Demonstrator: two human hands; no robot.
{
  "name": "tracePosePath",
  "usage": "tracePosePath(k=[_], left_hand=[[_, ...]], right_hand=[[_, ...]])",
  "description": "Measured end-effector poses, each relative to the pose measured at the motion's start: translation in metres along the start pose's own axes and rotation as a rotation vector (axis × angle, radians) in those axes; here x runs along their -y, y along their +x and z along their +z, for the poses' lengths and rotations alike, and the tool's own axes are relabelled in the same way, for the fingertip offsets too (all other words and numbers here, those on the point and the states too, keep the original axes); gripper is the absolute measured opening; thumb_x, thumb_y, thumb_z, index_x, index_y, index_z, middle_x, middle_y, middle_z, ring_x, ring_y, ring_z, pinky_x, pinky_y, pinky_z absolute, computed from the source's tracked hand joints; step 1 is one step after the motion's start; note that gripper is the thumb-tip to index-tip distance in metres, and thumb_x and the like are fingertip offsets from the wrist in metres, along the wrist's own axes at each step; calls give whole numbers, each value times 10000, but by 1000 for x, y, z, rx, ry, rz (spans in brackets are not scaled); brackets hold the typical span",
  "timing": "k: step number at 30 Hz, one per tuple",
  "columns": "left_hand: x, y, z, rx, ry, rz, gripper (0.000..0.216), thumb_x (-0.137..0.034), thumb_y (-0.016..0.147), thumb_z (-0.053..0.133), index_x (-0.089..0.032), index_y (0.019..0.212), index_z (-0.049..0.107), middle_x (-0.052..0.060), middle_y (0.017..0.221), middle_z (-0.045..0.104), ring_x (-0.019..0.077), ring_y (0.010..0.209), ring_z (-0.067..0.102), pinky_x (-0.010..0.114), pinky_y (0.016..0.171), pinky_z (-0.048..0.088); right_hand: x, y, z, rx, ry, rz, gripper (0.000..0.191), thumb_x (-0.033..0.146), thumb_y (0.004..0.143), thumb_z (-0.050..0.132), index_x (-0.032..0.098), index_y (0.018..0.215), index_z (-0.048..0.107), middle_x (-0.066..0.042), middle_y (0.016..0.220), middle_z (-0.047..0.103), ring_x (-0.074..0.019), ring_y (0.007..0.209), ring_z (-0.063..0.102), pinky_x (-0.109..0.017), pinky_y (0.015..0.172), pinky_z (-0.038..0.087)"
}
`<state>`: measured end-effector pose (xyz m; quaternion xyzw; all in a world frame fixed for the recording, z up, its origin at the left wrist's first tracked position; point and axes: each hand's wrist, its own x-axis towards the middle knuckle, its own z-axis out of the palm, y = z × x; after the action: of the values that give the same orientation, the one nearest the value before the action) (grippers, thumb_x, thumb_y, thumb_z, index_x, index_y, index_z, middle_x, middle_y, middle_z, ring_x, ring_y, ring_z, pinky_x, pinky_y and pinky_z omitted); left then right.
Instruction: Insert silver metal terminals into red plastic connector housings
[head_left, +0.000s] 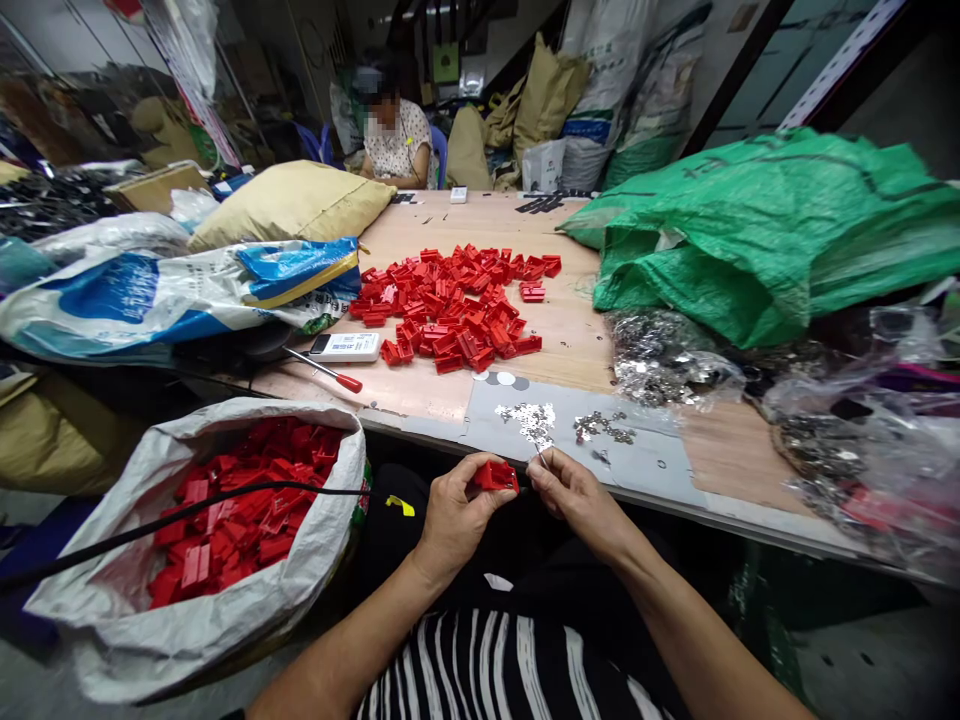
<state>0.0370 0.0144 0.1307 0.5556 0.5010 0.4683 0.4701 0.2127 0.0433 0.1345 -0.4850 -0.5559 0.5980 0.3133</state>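
left hand (454, 512) is pinching a red plastic part (493, 477), right hand (579, 492) pinching some thin metal tool (541, 456) just to its right

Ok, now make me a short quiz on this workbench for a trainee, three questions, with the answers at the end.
1. What is the left hand holding?
2. True or false: the open white sack contains green pieces.
3. On which side of the table is the green bag: A left, B middle, C right?

Key:
1. A red part.
2. False; it contains red pieces.
3. C.
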Motion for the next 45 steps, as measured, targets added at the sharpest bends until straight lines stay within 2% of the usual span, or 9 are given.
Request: tracePosePath(k=[3,6,9,11,16,23,30,39,45], left_hand=[[3,2,-1,1,-10,13,281,-290,774,683,-177,1024,621,25,971,654,139,878,615,241,828,474],[6,10,-4,-42,114,115,272,-251,777,675,-175,1031,617,43,1052,629,158,979,585,275,902,444],[11,23,-8,-40,255,198,242,-218,798,644,-174,1033,603,44,1014,629,155,947,579,284,880,440],[17,33,-9,-25,324,242,242,-204,813,618,-173,1052,587,50,1012,628,159,934,578,292,870,441],[31,55,-10,9,368,253,322,-152,803,597,-170,1122,559,54,1050,622,165,958,575,309,889,443],[35,64,-12,113,326,295,407,-110,773,624,-176,1170,569,45,1108,606,140,1012,556,283,932,432],[35,65,-13,126,313,271,396,-132,775,623,-183,1165,583,55,1126,618,158,1026,576,307,935,445],[36,66,-14,138,346,306,369,-164,790,625,-183,1156,583,56,1107,626,156,1013,583,293,912,453],[39,67,-14,128,338,305,346,-164,784,636,-176,1127,593,48,1111,635,150,1022,590,279,920,447]], right_hand=[[-2,-2,-4,15,-56,8,426,567,869,479,147,937,473,6,712,417,-82,548,351,-237,500,291],[-6,-1,-8,-27,-246,-58,402,500,905,426,142,1049,539,-41,793,485,-120,634,469,-268,590,394],[-8,3,-9,-90,-428,-128,358,421,913,431,166,1111,585,-69,934,551,-128,671,541,-291,679,443],[-7,8,-8,-128,-521,-130,339,388,898,472,192,1151,586,-52,933,593,-134,664,560,-298,704,445],[-1,25,-3,-171,-680,-194,202,319,882,503,200,990,626,-24,916,646,-164,786,592,-295,757,426],[-5,36,-6,-128,-736,-268,185,253,878,495,179,965,640,-36,938,631,-156,860,582,-282,792,423],[-4,34,-8,-101,-756,-252,175,236,878,485,181,935,640,-40,921,626,-162,845,576,-289,775,415],[2,40,-7,-62,-792,-135,150,214,873,487,188,893,633,-36,907,634,-176,852,572,-290,771,394],[5,40,3,-116,-893,-125,144,184,877,461,173,887,604,-58,899,609,-181,845,557,-292,750,370]])
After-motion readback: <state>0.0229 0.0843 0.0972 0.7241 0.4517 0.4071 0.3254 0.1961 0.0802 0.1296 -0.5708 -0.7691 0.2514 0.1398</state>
